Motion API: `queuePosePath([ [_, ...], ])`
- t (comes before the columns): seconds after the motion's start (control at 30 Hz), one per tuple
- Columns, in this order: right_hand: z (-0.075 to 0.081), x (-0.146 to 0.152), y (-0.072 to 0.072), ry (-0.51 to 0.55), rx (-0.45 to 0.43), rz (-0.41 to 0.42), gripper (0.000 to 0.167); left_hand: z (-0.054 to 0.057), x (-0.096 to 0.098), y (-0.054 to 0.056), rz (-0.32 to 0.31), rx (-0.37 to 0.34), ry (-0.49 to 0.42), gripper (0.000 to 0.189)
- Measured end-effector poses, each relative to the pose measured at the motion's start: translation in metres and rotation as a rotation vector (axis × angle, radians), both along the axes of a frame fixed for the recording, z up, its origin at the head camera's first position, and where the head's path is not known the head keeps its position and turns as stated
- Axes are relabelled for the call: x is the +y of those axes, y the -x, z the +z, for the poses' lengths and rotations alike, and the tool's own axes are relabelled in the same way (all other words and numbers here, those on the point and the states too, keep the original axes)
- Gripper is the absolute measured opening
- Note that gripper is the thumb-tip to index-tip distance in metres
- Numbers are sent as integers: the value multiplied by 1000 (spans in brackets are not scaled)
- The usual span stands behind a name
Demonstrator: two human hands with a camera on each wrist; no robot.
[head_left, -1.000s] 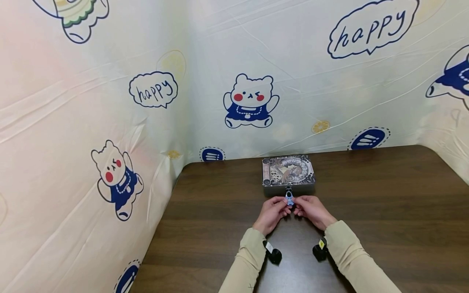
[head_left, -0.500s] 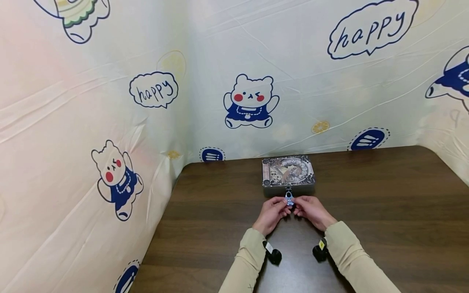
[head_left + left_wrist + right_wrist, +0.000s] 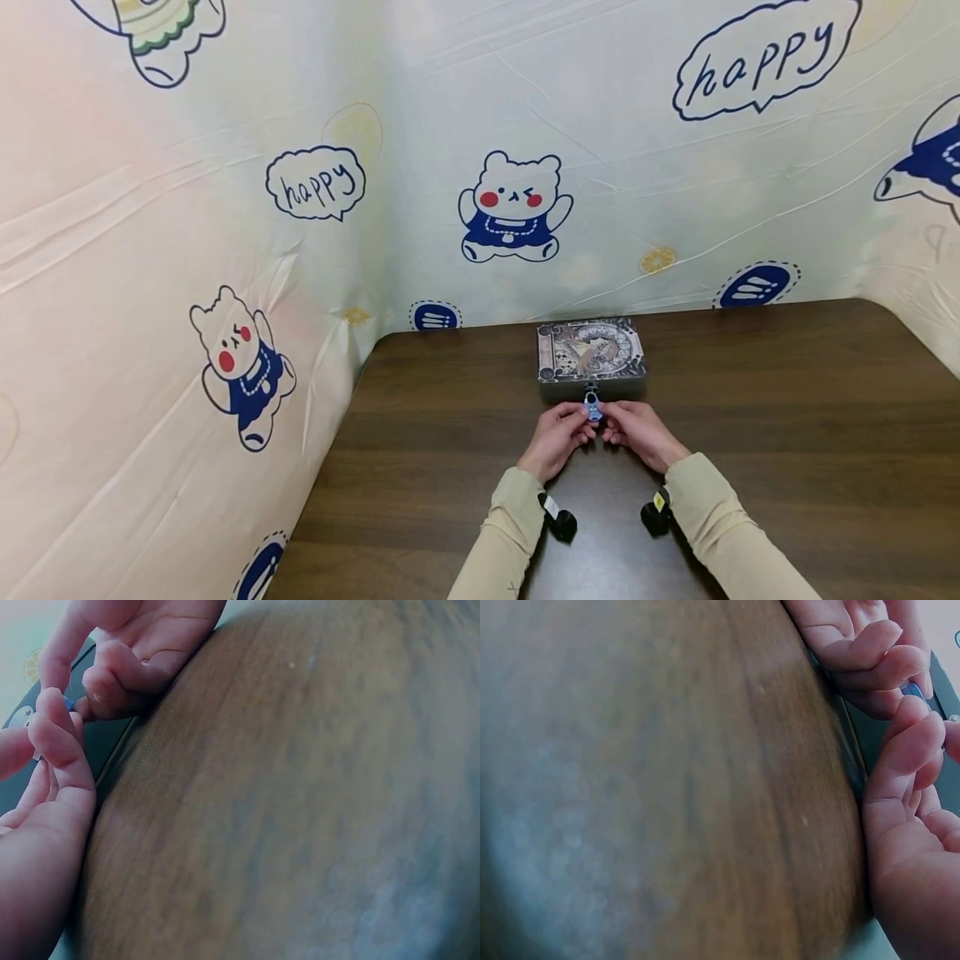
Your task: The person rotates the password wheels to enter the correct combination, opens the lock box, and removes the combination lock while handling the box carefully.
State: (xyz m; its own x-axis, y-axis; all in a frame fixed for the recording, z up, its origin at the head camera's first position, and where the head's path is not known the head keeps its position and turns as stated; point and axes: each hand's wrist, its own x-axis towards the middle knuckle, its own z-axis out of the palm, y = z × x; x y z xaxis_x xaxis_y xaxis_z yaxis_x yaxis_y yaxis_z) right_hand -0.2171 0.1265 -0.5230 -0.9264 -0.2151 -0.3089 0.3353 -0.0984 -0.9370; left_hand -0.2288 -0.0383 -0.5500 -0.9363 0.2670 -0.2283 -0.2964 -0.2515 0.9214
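A box with a printed picture lid [image 3: 591,350] and dark sides lies near the far edge of the table. At its front clasp hangs a small blue padlock [image 3: 592,407]. My left hand [image 3: 555,437] pinches the padlock from the left between thumb and fingertips. From the right, my right hand [image 3: 643,429] pinches it too. Fingers cover much of the padlock in both wrist views; a sliver of its blue body [image 3: 913,690] shows in the right wrist view. The lid looks closed.
The dark wood table [image 3: 780,400] stretches to both sides of the box. Behind and to the left hangs a pale curtain [image 3: 420,167] with bear prints, meeting the table's far edge. Black wrist cameras [image 3: 562,525] sit below both sleeves.
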Motion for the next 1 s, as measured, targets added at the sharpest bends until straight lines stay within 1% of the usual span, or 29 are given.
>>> queuePosePath([
  [0.17,-1,0,1,-10,6,0,23,1,0,0,1,-3,-1,13],
  [0.33,-2,-1,2,-15,-8,-22,21,2,0,0,-8,7,-4,15],
  [0.47,-3,-1,2,-11,-4,-15,23,2,0,1,-14,5,-8,16],
  [0.6,-3,0,2,-3,7,-9,24,1,0,0,-5,12,-1,16],
  [0.83,-3,1,2,5,5,-9,21,1,1,0,-3,-15,0,15],
  [1.0,-4,0,2,0,6,-15,20,1,1,0,-6,-19,1,14],
])
